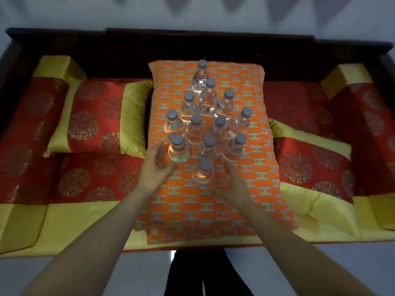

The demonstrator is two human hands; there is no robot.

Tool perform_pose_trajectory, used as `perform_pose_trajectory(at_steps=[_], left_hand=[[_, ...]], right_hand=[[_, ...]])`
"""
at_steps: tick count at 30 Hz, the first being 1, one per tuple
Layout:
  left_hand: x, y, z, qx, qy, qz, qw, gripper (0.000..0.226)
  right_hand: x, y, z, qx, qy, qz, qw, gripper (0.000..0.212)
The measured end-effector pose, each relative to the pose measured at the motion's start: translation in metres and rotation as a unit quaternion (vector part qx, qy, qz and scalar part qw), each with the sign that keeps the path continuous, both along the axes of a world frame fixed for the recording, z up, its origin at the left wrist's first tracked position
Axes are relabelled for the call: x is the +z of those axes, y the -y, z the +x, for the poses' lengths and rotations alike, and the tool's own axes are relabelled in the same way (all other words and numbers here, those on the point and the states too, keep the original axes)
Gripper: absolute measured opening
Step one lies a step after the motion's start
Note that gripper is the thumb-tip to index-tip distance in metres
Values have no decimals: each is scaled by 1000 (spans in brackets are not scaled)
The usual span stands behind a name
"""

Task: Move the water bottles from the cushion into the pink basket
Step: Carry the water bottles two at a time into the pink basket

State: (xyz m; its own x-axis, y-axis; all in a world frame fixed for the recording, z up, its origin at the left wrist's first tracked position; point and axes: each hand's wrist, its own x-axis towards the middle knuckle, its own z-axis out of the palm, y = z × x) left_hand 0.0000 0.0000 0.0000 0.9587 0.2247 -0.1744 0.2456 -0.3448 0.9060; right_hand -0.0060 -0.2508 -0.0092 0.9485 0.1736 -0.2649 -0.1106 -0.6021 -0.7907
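Observation:
Several clear water bottles with grey caps stand upright in a tight cluster on the orange patterned cushion (213, 210) at the middle of the sofa. My left hand (155, 167) is open, its fingers against the side of the front-left bottle (178, 149). My right hand (229, 184) curls around the lower part of the nearest bottle (204, 171), which stands on the cushion; how tight the grip is stays unclear. No pink basket is in view.
The cushion lies on a dark wooden sofa (213, 45) with red and yellow seat pads. A red and yellow pillow (96, 118) lies left, another (310, 159) right. Bolsters (36, 99) (359, 99) line both ends. Pale floor (64, 274) is below.

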Motion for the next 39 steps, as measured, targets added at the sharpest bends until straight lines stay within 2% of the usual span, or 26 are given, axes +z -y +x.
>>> perform_pose_trajectory(at_steps=[5, 10, 14, 22, 26, 28, 33, 36, 39], left_hand=[[-20, 6, 21, -28, -10, 45, 999, 84], [-24, 13, 41, -30, -9, 27, 999, 73], [-39, 7, 46, -45, -16, 6, 999, 73], [-29, 8, 48, -4, -65, -10, 998, 71], [-10, 0, 38, 6, -75, -62, 995, 80], [8, -2, 36, 2, -66, -86, 994, 74], [55, 1, 41, -39, -28, -104, 993, 67], [82, 14, 55, -71, 0, -107, 992, 66], [107, 41, 70, -115, 29, -105, 987, 59]], right_hand=[[-21, -24, 3, 9, -12, 28, 999, 91], [-27, -35, 7, -39, -10, 24, 999, 73], [-27, -36, 11, -44, -8, 31, 998, 68], [-4, -28, 12, -48, -26, 73, 996, 66], [20, -12, 13, -65, -70, 129, 987, 59], [34, -5, 15, -76, -81, 156, 981, 59], [66, 10, 22, -114, -49, 171, 977, 47], [86, 23, 27, -149, -43, 180, 971, 59], [114, 45, 24, -188, -7, 171, 967, 56]])
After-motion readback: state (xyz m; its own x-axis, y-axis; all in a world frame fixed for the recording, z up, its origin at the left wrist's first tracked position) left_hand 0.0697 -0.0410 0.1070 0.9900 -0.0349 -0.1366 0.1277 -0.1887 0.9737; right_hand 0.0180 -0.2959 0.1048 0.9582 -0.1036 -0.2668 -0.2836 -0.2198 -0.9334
